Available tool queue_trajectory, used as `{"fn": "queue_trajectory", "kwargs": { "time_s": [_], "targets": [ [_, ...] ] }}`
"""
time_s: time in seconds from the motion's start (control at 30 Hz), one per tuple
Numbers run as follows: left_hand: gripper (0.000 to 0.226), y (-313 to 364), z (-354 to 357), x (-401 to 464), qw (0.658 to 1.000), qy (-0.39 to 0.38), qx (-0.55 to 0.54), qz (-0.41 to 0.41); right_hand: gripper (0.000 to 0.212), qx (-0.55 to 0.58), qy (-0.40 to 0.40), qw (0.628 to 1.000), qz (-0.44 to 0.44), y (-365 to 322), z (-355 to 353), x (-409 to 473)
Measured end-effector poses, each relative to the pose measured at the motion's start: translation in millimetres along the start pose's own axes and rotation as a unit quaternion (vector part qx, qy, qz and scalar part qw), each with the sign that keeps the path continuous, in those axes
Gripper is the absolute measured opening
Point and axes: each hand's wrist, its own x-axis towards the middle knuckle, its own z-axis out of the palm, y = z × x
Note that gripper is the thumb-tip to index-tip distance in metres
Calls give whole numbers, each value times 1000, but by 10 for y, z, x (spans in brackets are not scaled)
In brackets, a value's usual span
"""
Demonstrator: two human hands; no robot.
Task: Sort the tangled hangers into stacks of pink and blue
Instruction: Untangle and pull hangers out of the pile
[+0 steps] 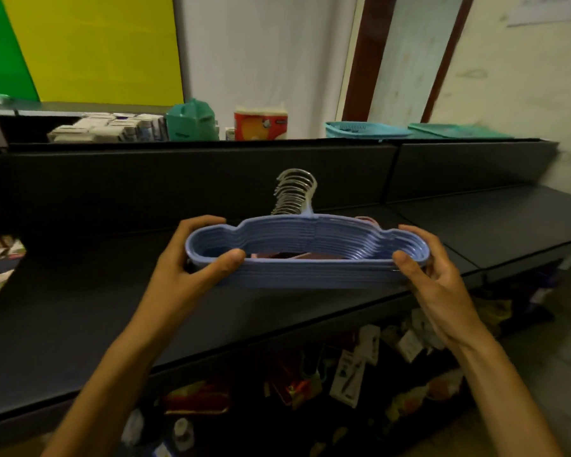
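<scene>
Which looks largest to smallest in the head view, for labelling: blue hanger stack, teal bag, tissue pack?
1. blue hanger stack, though nearness to the camera inflates it.
2. teal bag and tissue pack look alike; no ranking.

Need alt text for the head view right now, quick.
Both hands, left hand and right hand, grip the ends of a neat stack of blue hangers above a dark shelf, metal hooks pointing away. Something pink shows beneath the stack.
</scene>
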Motion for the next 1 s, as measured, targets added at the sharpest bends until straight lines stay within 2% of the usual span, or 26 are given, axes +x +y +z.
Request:
{"fn": "queue_trajectory", "kwargs": {
  "time_s": [0.23,0.33,0.5,0.67,1.0],
  "targets": [
    [43,198,1601,24,998,-51,-24,20,69,-9,45,999,22,380,-1572,-43],
    [39,219,2252,51,997,-66,-37,24,67,-15,63,997,32,557,-2193,-52],
    [52,213,3133,198,992,-110,-58,6,64,-24,87,994,54,832,-3015,-11],
    [40,113,4046,420,988,-132,-77,-4,64,-31,118,990,70,1185,-3759,139],
    [50,-305,5837,1295,980,-159,-115,-45,65,-62,145,985,71,2056,-5137,1117]
  ]
}}
